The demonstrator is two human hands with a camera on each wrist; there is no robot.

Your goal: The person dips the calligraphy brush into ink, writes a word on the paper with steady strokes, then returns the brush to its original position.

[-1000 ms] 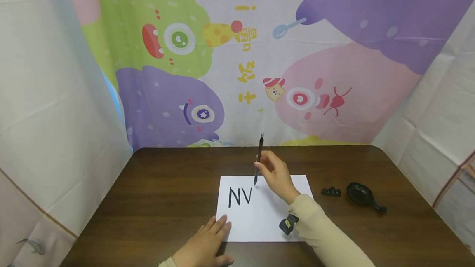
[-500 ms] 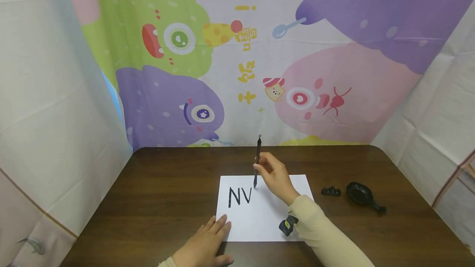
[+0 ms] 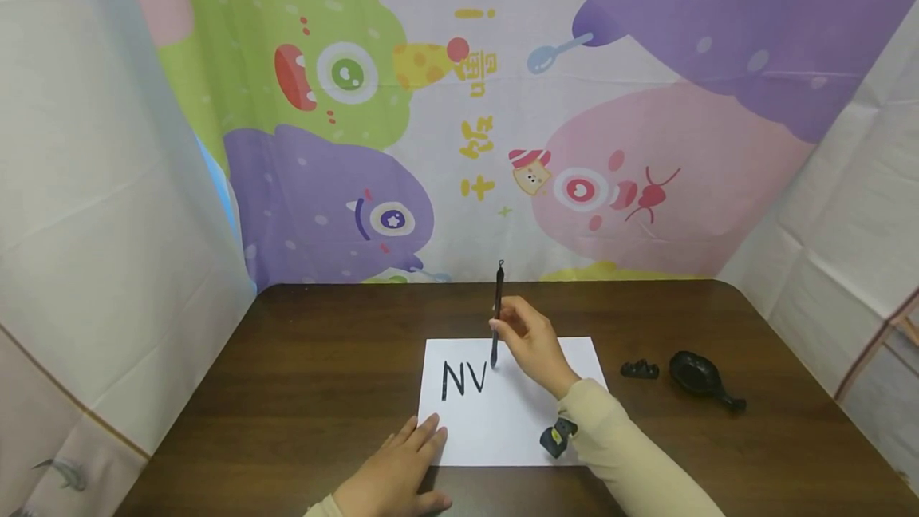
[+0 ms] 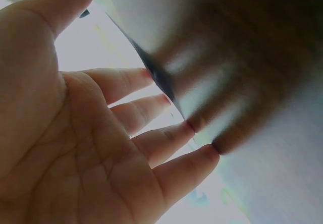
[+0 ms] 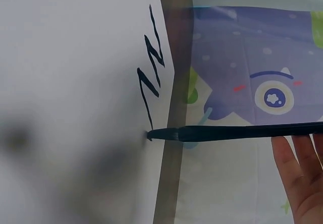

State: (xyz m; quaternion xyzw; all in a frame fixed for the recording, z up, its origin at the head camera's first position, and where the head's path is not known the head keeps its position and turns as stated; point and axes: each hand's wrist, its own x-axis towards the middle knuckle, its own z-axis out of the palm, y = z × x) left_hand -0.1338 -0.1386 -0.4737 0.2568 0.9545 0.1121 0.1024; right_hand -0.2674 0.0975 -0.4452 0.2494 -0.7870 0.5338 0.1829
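My right hand [image 3: 531, 341] pinches a black writing brush [image 3: 498, 301] by its handle, holding it nearly upright. The brush tip [image 5: 151, 134] meets the white paper [image 3: 481, 437], just right of the black letters N [image 3: 454, 381] and V [image 3: 477, 379] in the head view. Fingers of the right hand [image 5: 298, 173] show along the handle in the right wrist view. My left hand [image 3: 395, 469] lies with straight, spread fingers on the paper's lower left corner and the table beside it. Its palm faces the left wrist camera.
On the brown table [image 3: 323, 373], right of the paper, stand a small black mountain-shaped brush rest [image 3: 640, 369] and a black dish with a handle [image 3: 695, 373]. A black camera [image 3: 556, 437] sits at my right wrist. A cartoon-print curtain [image 3: 474, 238] hangs behind.
The brush tip has slid slightly toward me along the paper, and the brush stands a bit more upright. My left hand stays put.
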